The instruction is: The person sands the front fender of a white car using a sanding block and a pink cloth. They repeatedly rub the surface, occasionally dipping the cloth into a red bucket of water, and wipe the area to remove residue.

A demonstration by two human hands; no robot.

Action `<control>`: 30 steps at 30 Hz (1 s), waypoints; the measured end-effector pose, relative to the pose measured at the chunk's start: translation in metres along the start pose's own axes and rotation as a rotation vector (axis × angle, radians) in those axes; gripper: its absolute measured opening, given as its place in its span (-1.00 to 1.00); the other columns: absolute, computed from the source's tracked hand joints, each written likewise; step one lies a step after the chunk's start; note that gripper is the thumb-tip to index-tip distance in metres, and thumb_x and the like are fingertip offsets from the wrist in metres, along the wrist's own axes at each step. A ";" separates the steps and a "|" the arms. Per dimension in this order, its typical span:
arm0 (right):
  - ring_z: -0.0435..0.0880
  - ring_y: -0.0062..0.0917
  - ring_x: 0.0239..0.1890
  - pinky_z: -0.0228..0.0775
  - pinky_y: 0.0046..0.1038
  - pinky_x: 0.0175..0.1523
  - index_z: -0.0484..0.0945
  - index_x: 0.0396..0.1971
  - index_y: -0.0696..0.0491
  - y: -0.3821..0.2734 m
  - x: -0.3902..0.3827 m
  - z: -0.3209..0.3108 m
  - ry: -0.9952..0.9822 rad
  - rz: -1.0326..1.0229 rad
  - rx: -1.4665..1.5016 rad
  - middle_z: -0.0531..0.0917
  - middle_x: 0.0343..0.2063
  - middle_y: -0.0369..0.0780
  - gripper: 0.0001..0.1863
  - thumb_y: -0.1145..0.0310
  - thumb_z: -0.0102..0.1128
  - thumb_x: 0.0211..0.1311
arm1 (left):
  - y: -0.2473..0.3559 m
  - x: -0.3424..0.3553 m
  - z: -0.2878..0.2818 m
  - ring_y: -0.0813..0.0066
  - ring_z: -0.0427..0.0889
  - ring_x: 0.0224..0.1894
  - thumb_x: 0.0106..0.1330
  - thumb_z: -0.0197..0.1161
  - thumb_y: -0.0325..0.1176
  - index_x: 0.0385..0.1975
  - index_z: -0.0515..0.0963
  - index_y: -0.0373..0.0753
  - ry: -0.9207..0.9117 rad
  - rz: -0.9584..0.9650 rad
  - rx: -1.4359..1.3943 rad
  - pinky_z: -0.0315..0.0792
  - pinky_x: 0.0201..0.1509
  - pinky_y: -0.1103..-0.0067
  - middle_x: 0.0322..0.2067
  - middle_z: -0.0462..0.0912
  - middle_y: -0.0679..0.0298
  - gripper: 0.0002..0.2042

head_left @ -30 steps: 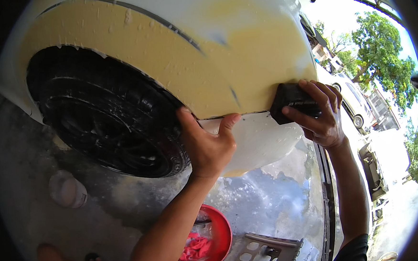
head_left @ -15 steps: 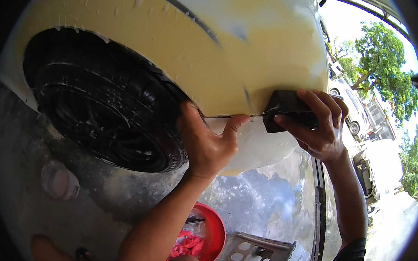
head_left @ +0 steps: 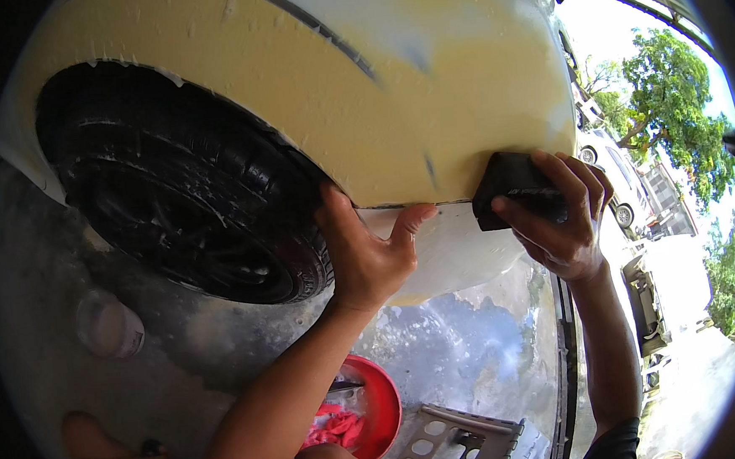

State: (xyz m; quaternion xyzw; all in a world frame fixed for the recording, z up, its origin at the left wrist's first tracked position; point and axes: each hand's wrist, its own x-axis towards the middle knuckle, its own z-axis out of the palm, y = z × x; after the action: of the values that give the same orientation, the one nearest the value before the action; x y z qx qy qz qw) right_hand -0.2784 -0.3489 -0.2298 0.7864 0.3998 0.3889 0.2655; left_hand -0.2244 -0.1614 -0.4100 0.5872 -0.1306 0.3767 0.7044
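Observation:
A car's bumper [head_left: 453, 115], yellowish with pale grey patches, white suds and water drops, curves over the upper view. My right hand [head_left: 571, 221] grips a black sanding block [head_left: 516, 188], thumb below and fingers over its far end. The block lies against the yellowish surface, just above the seam with the pale lower bumper part [head_left: 457, 245]. My left hand [head_left: 373, 250] rests at the bumper's corner beside the black wheel [head_left: 184, 186]. Its fingers point up along the wheel arch edge, and its thumb is spread out on the lower part.
A red basin [head_left: 385, 405] with a reddish-pink cloth [head_left: 336, 423] stands below my left forearm. Beside it is a grey folding stool [head_left: 448, 443]. A translucent tub [head_left: 108, 324] sits on the wet concrete floor [head_left: 442, 351] at left. Parked cars [head_left: 612, 177] and trees are outside right.
The sanding block in my right hand has shifted slightly right and tilted a little along the bumper. My left hand stays at the wheel arch corner. The view has shifted a little.

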 end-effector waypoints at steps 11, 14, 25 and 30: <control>0.57 -0.17 0.27 0.34 -0.10 0.37 0.54 0.27 -0.32 -0.069 0.012 0.011 0.037 0.369 0.169 0.57 0.34 -0.14 -0.19 0.49 0.57 -0.06 | 0.011 0.024 -0.057 0.56 0.63 -0.04 0.56 0.31 -0.24 0.06 0.53 -0.34 -0.353 -0.386 -0.389 0.47 0.16 0.55 -0.12 0.71 0.31 -0.70; 0.54 -0.28 0.33 0.24 -0.15 0.46 0.55 0.32 -0.17 -0.097 0.026 0.023 0.045 0.495 0.154 0.58 0.35 -0.21 -0.27 0.45 0.51 0.05 | 0.020 0.043 -0.090 0.44 0.76 -0.08 0.57 0.16 -0.49 0.10 0.56 -0.39 -0.488 -0.317 -0.224 0.59 0.06 0.50 -0.12 0.80 0.14 -0.79; 0.54 -0.28 0.35 0.23 -0.06 0.47 0.51 0.40 -0.08 -0.058 0.150 0.017 0.008 0.102 0.265 0.57 0.36 -0.22 -0.21 0.23 0.53 0.10 | -0.069 0.121 -0.403 0.47 0.78 -0.27 0.55 0.16 -0.53 -0.02 0.63 -0.36 -0.569 -0.193 0.413 0.62 -0.16 0.57 -0.22 0.81 0.14 -0.85; 0.57 -0.32 0.31 0.31 -0.13 0.42 0.57 0.30 -0.06 -0.063 0.074 0.016 -0.006 0.126 -0.022 0.64 0.28 -0.22 -0.31 0.11 0.51 0.15 | -0.114 0.088 -0.589 0.06 0.51 0.37 0.41 0.25 -0.51 0.35 0.44 -0.25 -0.532 -0.216 1.010 0.35 0.45 0.25 0.23 0.57 -0.03 -0.51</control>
State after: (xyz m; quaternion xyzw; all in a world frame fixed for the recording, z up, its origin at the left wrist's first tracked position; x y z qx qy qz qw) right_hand -0.2637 -0.2549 -0.2548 0.8081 0.3445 0.4069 0.2503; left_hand -0.2386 0.4143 -0.6008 0.9349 -0.0467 0.1579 0.3144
